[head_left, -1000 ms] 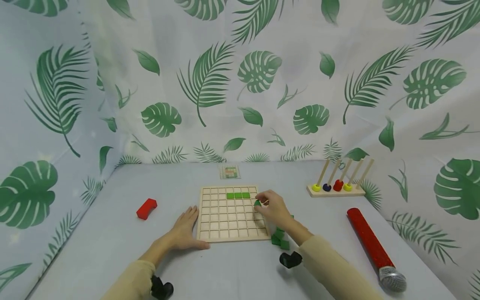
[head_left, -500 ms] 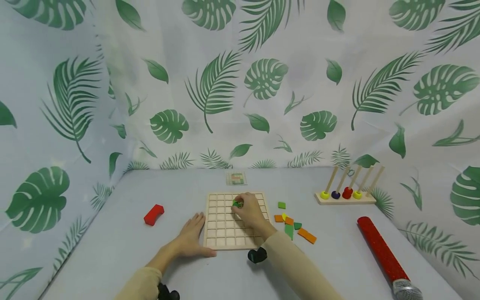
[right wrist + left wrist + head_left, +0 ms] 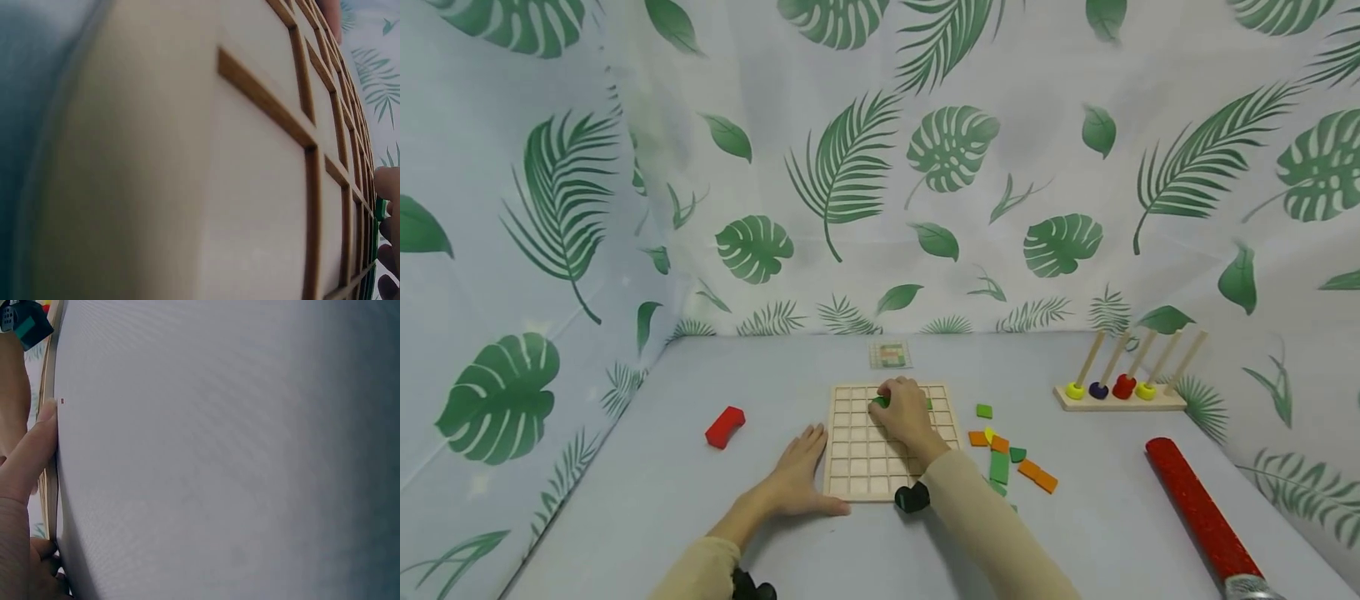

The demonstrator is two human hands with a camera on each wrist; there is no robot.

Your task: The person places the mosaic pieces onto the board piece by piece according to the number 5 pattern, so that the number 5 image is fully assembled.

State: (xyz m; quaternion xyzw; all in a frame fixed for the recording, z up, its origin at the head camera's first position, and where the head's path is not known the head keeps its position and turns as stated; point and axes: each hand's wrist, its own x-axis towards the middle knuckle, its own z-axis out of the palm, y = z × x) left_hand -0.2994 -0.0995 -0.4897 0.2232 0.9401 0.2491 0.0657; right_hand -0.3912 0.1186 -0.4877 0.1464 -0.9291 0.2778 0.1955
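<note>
My right hand (image 3: pixel 906 414) is over the back part of the wooden grid board (image 3: pixel 850 475), pinching a small green tile (image 3: pixel 880 402) at its fingertips. In the right wrist view the green tile (image 3: pixel 380 207) shows between thumb and fingers, close to the board's cells. Other green tiles (image 3: pixel 929 404) lie in the back row, partly hidden behind the hand. My left hand (image 3: pixel 793 479) is spread at the board's near left corner, its fingers along the left side and its thumb by the front edge. In the left wrist view the thumb (image 3: pixel 31 453) touches the board's edge.
Loose orange, yellow and green pieces (image 3: pixel 1000 462) lie right of the board. A small pattern card (image 3: pixel 891 355) lies behind it. A red block (image 3: pixel 725 427) is at left. A peg stand with coloured beads (image 3: pixel 1120 400) and a red microphone (image 3: pixel 1202 508) are at right.
My right hand has carried the green tile leftward from the board's right edge to the back row, and it has stayed there since half a second ago. The left hand keeps its place.
</note>
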